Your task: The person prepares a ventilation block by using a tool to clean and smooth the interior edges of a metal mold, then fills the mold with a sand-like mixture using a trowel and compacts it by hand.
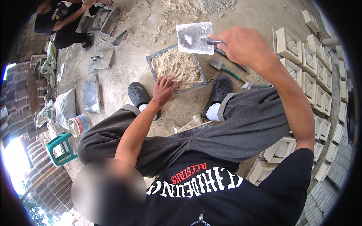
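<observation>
A square metal mould frame (pixel 150 67) lies on the ground between my feet, filled with lumpy, pale sand-like mix (pixel 177 67). My left hand (pixel 164 89) rests at the near left side of that mix, fingers bent down and slightly apart; its fingertips are partly hidden. Above the frame's far right corner, my right hand (pixel 241 45) grips the dark handle of a trowel (pixel 192 37). The trowel's flat, near-rectangular blade points left, smeared with pale residue.
Beside my right foot lies a green-handled tool (pixel 230 71). Pale moulded blocks (pixel 288 45) stand in rows along the right. On the left are a flat metal plate (pixel 91 93), a bucket (pixel 79 125) and a green stool (pixel 62 148). A co-worker (pixel 62 22) works at another mould, far left.
</observation>
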Demonstrator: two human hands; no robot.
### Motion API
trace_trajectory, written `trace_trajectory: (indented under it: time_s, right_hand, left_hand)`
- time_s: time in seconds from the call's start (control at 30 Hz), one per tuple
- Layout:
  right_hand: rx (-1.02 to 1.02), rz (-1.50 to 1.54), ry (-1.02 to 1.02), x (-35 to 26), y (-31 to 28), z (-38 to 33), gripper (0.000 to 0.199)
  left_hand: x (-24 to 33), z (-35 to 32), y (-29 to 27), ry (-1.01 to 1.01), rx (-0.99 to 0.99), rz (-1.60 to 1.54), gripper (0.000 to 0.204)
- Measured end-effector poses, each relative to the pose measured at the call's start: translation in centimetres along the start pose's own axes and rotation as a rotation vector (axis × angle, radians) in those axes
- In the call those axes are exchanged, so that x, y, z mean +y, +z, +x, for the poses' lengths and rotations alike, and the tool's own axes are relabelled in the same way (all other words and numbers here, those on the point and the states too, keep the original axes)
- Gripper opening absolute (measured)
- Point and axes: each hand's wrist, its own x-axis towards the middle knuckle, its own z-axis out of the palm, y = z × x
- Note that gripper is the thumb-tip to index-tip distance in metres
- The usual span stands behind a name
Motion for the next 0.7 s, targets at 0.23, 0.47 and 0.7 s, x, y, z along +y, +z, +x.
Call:
trace_trajectory:
  time_s: [0.23,0.47,0.7]
  right_hand:
    - [0.059,-0.007,-0.024,0.6,0.7,-0.3,0.031]
    - [0.004,0.004,0.004,1.1,0.8,-0.3,0.032]
    - [0.042,0.003,0.050,0.7,-0.7,-0.4,0.028]
  left_hand:
    - [-0.2,0.0,0.0,-0.078,-0.011,-0.035,0.020]
    - [2.6,4.5,0.4,-0.186,-0.070,-0.101,0.057]
    - [4.5,8.9,4.2,-0.370,-0.158,-0.077,0.083]
